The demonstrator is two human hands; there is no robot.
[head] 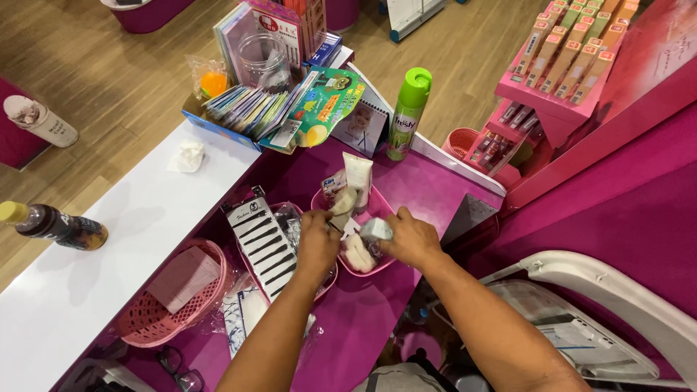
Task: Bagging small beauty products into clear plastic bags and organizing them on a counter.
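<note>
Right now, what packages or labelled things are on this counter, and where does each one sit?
Spray can: counter's far edge, tall cylinder, green cap.
White tube: upright in pink tray.
Hairpin card: left of left hand, white, black pins.
Small packet: in right hand, pale.

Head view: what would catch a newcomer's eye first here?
First, the two hands at the centre: the left hand and right hand both reach into a pink tray of small packets on the magenta counter. Behind the tray stands a green spray can, and to the left lies a card of black hair clips beside a pink basket.
</note>
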